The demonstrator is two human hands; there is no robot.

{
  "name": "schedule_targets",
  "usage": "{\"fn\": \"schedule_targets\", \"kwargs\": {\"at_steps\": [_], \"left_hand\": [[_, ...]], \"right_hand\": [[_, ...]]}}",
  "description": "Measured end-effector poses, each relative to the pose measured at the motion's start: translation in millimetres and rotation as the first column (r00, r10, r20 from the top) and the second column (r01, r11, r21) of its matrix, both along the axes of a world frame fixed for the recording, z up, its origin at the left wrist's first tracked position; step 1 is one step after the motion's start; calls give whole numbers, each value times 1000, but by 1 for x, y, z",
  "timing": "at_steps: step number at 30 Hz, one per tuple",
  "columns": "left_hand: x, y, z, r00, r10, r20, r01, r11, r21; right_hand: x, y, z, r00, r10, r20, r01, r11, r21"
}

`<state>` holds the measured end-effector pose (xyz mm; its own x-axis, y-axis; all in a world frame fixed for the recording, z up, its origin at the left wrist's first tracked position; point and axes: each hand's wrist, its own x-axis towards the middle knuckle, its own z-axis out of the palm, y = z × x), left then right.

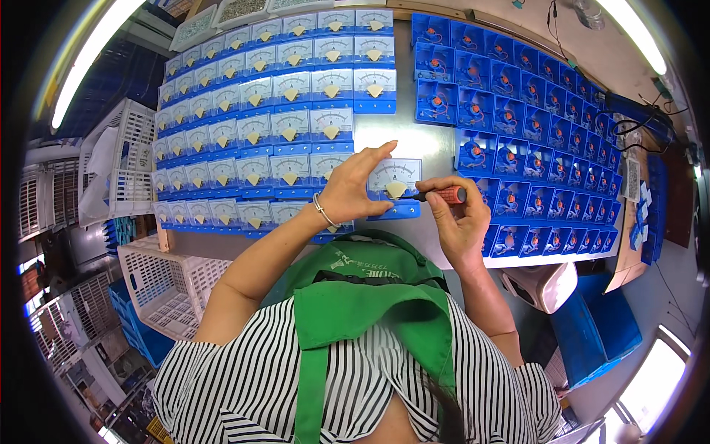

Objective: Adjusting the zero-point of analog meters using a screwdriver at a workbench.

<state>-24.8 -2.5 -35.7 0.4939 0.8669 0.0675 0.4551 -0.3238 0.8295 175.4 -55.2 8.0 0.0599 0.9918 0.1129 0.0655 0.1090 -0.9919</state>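
Note:
A single ammeter with a blue base, white dial and cream fan-shaped piece lies in front of me. My left hand, a bracelet at its wrist, curves around its left side. The thumb rests on the lower left of the blue base, and the index finger reaches by the top edge. In my right hand is a small screwdriver with a red and black handle. It lies nearly level, its dark front end pointing left at the lower right of the meter. Its very tip is too small to make out.
Rows of similar meters cover the table's left side. To the right stand rows of open blue housings with orange parts and wires inside. Containers of small parts sit at the back left. White crates and a blue bin flank me.

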Motion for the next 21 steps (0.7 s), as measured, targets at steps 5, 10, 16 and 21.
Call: {"fn": "schedule_targets", "kwargs": {"at_steps": [5, 10, 16, 21], "left_hand": [[-1, 4, -7, 1000, -30, 5, 31, 999, -39], [-8, 9, 15, 995, 6, 101, 4, 995, -104], [1, 13, 25, 949, 15, 315, 78, 957, -279], [1, 12, 22, 937, 40, 347, 103, 918, -383]], "right_hand": [[11, 6, 8, 993, 103, -49, -104, 994, -27], [28, 22, -12, 840, -179, -513, 167, 984, -70], [18, -4, -64, 925, 90, -369, -301, 765, -569], [6, -7, -72, 861, 31, -508, -293, 847, -444]]}}
